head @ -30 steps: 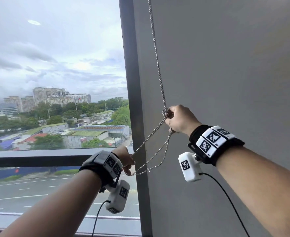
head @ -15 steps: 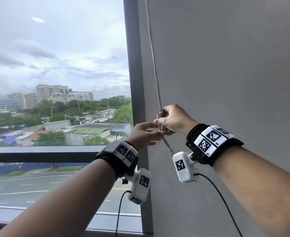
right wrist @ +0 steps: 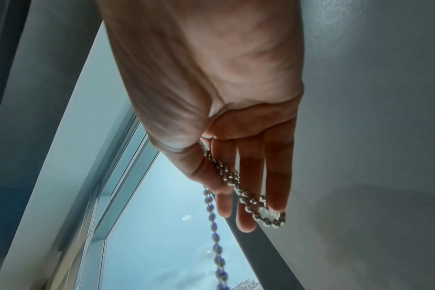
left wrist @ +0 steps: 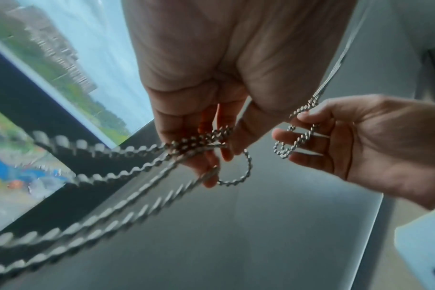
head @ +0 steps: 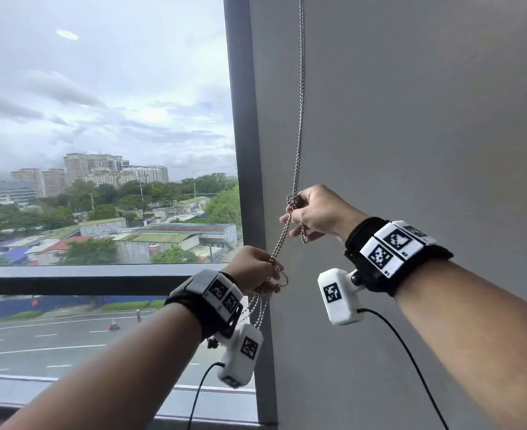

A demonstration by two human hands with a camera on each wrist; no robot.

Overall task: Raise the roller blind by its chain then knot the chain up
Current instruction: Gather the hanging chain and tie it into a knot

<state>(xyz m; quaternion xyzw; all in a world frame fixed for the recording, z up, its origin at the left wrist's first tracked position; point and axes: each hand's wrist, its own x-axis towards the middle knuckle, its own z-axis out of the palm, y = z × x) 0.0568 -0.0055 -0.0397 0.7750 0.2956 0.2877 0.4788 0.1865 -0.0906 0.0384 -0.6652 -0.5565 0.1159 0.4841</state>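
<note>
A metal bead chain [head: 299, 119] hangs down along the grey wall beside the window frame. My right hand [head: 293, 209] pinches it between thumb and forefinger at a small loop [right wrist: 268, 215] that dangles past the other, straighter fingers. From there the chain slants down left to my left hand [head: 274, 274], lower and nearer the window. That hand's fingers curl round a bunch of several strands [left wrist: 199, 143], and the rest trails below the wrist, blurred. The left wrist view also shows my right hand [left wrist: 293, 127] with the chain draped over its fingers. The roller blind itself is out of view.
The dark window frame post [head: 243, 150] stands just left of the chain, with a horizontal rail [head: 69, 277] across the glass below. The plain grey wall [head: 411, 119] fills the right side. Wrist cameras and their cables hang under both forearms.
My left hand rose from low left to meet the right hand, then dropped again, now gripping a bunch of strands. The right hand has stayed on the chain at about the same height.
</note>
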